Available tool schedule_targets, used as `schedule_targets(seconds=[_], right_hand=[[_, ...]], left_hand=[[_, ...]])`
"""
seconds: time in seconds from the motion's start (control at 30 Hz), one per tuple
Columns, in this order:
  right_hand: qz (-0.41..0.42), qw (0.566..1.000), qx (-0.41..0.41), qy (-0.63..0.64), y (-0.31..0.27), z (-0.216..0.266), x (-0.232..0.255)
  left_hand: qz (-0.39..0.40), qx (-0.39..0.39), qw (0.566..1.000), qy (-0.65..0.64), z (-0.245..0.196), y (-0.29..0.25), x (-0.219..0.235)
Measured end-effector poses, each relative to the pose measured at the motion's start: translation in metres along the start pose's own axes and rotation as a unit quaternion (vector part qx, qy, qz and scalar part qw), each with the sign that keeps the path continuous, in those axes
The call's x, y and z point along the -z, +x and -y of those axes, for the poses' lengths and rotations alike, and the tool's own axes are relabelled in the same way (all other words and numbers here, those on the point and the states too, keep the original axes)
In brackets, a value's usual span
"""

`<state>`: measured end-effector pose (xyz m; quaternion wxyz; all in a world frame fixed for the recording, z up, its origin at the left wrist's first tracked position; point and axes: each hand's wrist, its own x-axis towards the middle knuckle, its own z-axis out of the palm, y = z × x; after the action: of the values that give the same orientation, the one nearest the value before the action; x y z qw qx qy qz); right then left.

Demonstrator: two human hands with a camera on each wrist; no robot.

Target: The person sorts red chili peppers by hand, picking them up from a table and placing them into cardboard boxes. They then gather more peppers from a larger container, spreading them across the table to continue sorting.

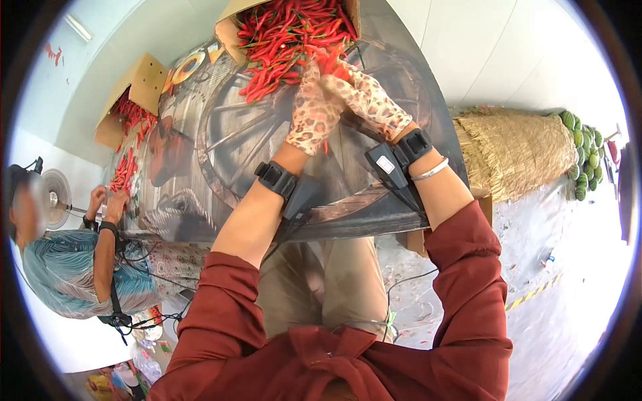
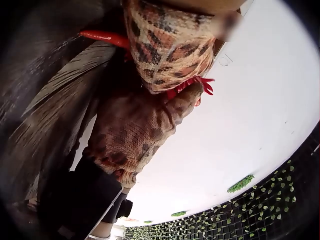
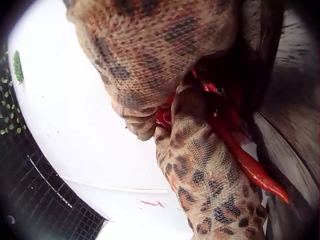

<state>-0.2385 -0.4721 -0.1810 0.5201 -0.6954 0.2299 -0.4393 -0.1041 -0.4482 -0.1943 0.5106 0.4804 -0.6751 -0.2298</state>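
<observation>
Both hands wear leopard-print gloves and meet above the table, just in front of a heap of red chilies. The left hand and the right hand grip a bunch of red chilies between them. In the left wrist view the left hand lies against the right hand, and one chili sticks out sideways. The right wrist view has the right hand with fingers curled over chilies beside the left hand; a long chili hangs out below.
An open carton spills chilies at the table's far edge. Another carton with chilies stands at the left, where a second person handles chilies. Right of the table are a straw-covered stack and green melons.
</observation>
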Motion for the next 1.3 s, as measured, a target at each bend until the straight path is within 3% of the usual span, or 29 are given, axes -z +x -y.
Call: schedule_targets(seconds=[0.03, 0.07, 0.13, 0.17, 0.2, 0.37, 0.47, 0.53, 0.83, 0.9, 1.3], right_hand=[[0.001, 1.000, 0.000, 0.000, 0.000, -0.003, 0.003], [0.023, 0.994, 0.034, -0.101, 0.000, -0.004, 0.006], [0.044, 0.976, 0.068, -0.201, 0.002, -0.007, 0.005], [-0.029, 0.998, 0.022, -0.059, 0.002, -0.002, 0.001], [-0.102, 0.991, -0.025, 0.084, 0.003, 0.003, -0.001], [-0.159, 0.984, -0.008, 0.080, 0.003, 0.011, 0.003], [-0.182, 0.975, -0.039, 0.124, 0.001, 0.015, 0.006], [-0.184, 0.973, -0.060, 0.123, -0.001, 0.020, 0.004], [-0.170, 0.976, -0.015, 0.135, 0.000, 0.018, 0.005], [-0.175, 0.980, -0.032, 0.087, 0.001, 0.020, 0.006], [-0.127, 0.982, -0.035, 0.137, 0.003, 0.011, 0.009]], left_hand=[[-0.041, -0.049, 0.994, 0.084, -0.002, -0.002, 0.002], [-0.081, -0.097, 0.978, 0.166, -0.003, -0.004, 0.004], [-0.095, -0.112, 0.968, 0.203, -0.001, -0.003, 0.006], [-0.102, -0.099, 0.970, 0.197, -0.002, -0.001, 0.005], [-0.109, -0.087, 0.972, 0.191, -0.003, 0.000, 0.005], [-0.105, -0.110, 0.960, 0.235, -0.006, -0.001, 0.011], [-0.113, -0.132, 0.948, 0.268, -0.010, 0.001, 0.013], [-0.105, -0.138, 0.945, 0.276, -0.011, 0.002, 0.013], [-0.092, -0.153, 0.937, 0.300, -0.017, 0.000, 0.015], [-0.095, -0.163, 0.937, 0.294, -0.019, 0.000, 0.015], [-0.109, -0.133, 0.957, 0.235, -0.003, 0.002, 0.013]])
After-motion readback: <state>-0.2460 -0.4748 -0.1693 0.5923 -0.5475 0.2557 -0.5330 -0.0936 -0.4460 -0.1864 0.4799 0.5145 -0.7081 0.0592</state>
